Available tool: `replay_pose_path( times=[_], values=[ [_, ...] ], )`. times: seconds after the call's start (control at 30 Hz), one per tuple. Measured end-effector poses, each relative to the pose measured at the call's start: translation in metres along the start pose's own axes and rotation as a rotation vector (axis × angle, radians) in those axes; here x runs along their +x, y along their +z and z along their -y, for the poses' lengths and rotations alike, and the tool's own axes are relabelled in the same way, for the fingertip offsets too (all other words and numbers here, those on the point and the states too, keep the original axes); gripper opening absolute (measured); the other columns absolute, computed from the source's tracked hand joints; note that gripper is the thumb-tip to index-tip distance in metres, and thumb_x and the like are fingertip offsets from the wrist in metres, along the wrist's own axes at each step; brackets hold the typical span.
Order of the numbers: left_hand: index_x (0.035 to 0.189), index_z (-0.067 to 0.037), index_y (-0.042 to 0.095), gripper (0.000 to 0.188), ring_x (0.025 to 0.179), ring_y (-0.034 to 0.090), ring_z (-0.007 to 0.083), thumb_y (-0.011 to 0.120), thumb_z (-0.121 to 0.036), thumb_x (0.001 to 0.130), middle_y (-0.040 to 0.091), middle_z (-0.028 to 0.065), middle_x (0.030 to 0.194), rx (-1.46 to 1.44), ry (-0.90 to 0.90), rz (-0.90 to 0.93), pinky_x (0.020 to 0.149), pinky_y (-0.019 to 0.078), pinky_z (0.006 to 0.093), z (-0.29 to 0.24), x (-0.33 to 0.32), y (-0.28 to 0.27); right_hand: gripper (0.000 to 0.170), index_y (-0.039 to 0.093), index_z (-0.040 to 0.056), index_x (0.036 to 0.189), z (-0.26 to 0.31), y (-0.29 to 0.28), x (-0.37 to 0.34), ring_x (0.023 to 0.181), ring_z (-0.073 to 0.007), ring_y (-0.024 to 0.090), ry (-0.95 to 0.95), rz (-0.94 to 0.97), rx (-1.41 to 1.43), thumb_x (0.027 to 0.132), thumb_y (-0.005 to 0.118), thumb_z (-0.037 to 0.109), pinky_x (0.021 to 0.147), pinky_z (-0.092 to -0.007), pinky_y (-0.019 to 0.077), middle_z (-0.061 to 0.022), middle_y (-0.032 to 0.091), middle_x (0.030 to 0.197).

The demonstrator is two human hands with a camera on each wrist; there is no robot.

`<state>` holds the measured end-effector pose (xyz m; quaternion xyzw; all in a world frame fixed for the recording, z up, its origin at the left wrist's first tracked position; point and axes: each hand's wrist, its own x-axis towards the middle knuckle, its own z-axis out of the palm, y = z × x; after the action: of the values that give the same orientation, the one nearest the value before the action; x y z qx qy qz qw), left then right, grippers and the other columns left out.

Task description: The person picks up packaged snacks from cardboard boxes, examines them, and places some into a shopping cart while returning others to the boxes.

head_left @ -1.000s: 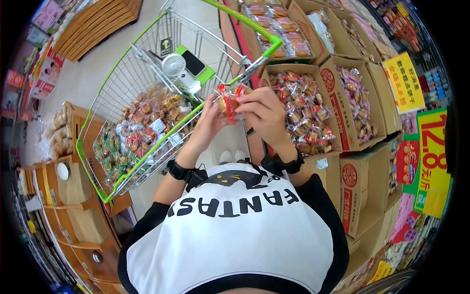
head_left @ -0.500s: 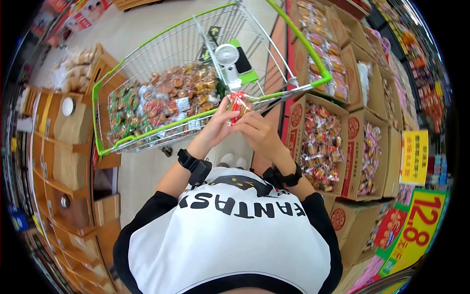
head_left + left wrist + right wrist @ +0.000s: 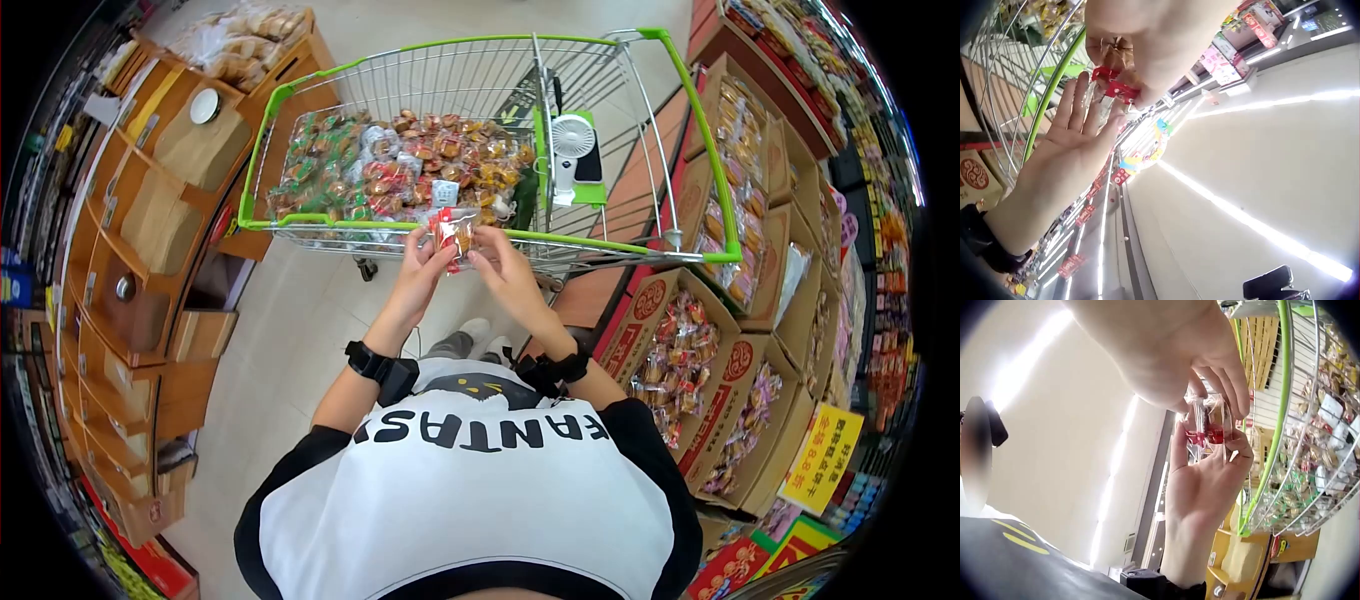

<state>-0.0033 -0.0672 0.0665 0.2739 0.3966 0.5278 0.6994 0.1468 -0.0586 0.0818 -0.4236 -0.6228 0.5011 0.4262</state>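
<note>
A small wrapped pastry (image 3: 456, 236) in a clear and red wrapper is between both hands, in front of the cart's near green rail. My left hand (image 3: 418, 272) pinches its left side; the right wrist view shows the left fingers (image 3: 1242, 450) bent at the wrapper. My right hand (image 3: 508, 283) holds the other side between thumb and fingers, with the fingers fairly straight in the left wrist view. Beyond the hands, the shopping cart (image 3: 400, 222) carries many bagged pastries (image 3: 440, 150) in green, red and yellow wrappers.
A white handheld fan (image 3: 573, 138) and a black phone (image 3: 590, 165) lie on the cart's green seat flap. Cardboard boxes (image 3: 735, 365) of wrapped pastries line the right side. Wooden shelving (image 3: 145, 240) stands at the left, and tiled floor (image 3: 300, 320) lies between.
The head view has turned, so the cart now stands straight ahead and the boxes sit farther down on the right. The pastry stays in both hands, its red wrapper turned differently; the right fingers have loosened outward.
</note>
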Motion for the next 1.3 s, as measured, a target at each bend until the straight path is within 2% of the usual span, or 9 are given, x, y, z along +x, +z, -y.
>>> replay_pose_path(
  times=[0.17,0.37,0.6,0.67,0.77,0.83,0.97,1.2,1.3],
  values=[
    [0.115,-0.006,0.036,0.04,0.094,0.049,0.0125,0.055,-0.014,0.08,0.051,0.0043,0.103,0.131,-0.019,-0.074,0.078,0.0377,0.0257,0.0,-0.011,-0.023,0.033,0.038,0.0015,0.113,-0.027,0.016,-0.002,0.091,-0.0184,0.054,0.136,0.142,0.089,0.083,0.049,0.01,0.074,-0.0281,0.0452,-0.0132,0.051,0.105],
    [0.118,-0.007,0.035,0.047,0.088,0.05,0.0097,0.059,-0.02,0.079,0.051,0.003,0.097,0.207,-0.154,-0.053,0.072,0.0397,0.0235,-0.007,-0.01,-0.027,0.032,0.039,0.0015,0.109,-0.045,0.012,0.0,0.075,-0.0187,0.059,0.207,0.112,0.255,0.082,0.051,0.013,0.063,-0.0261,0.0475,-0.0152,0.055,0.098],
    [0.114,-0.006,0.036,0.045,0.085,0.05,0.0098,0.058,-0.023,0.079,0.052,0.0035,0.096,0.358,-0.091,-0.249,0.069,0.0403,0.0239,-0.006,0.005,-0.028,0.03,0.042,0.0006,0.107,-0.04,0.013,0.031,0.072,-0.018,0.06,0.248,0.161,0.095,0.082,0.052,0.013,0.061,-0.0275,0.0479,-0.0146,0.058,0.09],
    [0.112,-0.003,0.035,0.048,0.078,0.052,0.011,0.06,-0.025,0.078,0.053,0.0054,0.09,0.435,0.057,-0.227,0.065,0.0414,0.0236,-0.016,0.025,-0.038,0.029,0.043,0.0004,0.106,-0.034,0.017,0.054,0.072,-0.0196,0.06,0.234,0.141,-0.058,0.082,0.052,0.014,0.062,-0.029,0.0475,-0.0141,0.059,0.087],
    [0.115,-0.003,0.034,0.049,0.082,0.051,0.012,0.059,-0.024,0.078,0.051,0.0071,0.095,0.375,0.108,-0.221,0.069,0.0413,0.0245,-0.044,0.054,-0.04,0.038,0.04,0.0018,0.114,-0.041,0.024,0.095,0.082,-0.0229,0.059,0.15,0.149,-0.12,0.082,0.051,0.018,0.069,-0.0307,0.0459,-0.0175,0.054,0.104],
    [0.117,-0.006,0.035,0.042,0.087,0.05,0.0134,0.052,-0.022,0.083,0.05,0.0078,0.101,0.157,0.311,-0.216,0.075,0.0414,0.0277,-0.064,0.064,-0.033,0.05,0.033,0.0038,0.124,-0.025,0.029,0.108,0.095,-0.0254,0.054,-0.023,0.068,0.33,0.082,0.052,0.023,0.078,-0.0316,0.0426,-0.0185,0.042,0.121],
    [0.116,-0.005,0.037,0.038,0.091,0.051,0.0153,0.049,-0.019,0.083,0.049,0.008,0.104,0.083,0.335,-0.33,0.076,0.0415,0.0284,-0.071,0.067,-0.032,0.058,0.025,0.0049,0.129,-0.014,0.02,0.105,0.103,-0.0254,0.049,-0.088,0.059,0.074,0.082,0.052,0.025,0.082,-0.0323,0.04,-0.0172,0.032,0.129],
    [0.093,-0.006,0.051,0.015,0.085,0.055,0.0133,0.044,-0.014,0.083,0.055,0.0039,0.095,0.337,0.062,-0.101,0.074,0.0427,0.026,-0.034,0.032,-0.03,0.032,0.047,0.0015,0.111,-0.011,-0.016,0.058,0.088,-0.0167,0.054,-0.003,0.061,-0.037,0.081,0.05,0.012,0.074,-0.0262,0.0435,-0.0107,0.05,0.102],
    [0.092,-0.006,0.052,0.015,0.084,0.055,0.0129,0.043,-0.014,0.083,0.056,0.0038,0.094,0.357,0.011,-0.083,0.072,0.0427,0.025,-0.029,0.028,-0.024,0.027,0.049,0.0023,0.109,0.024,-0.036,0.048,0.093,-0.0159,0.053,-0.023,0.087,-0.13,0.083,0.047,0.01,0.079,-0.0266,0.0425,-0.0086,0.051,0.109]
  ],
)
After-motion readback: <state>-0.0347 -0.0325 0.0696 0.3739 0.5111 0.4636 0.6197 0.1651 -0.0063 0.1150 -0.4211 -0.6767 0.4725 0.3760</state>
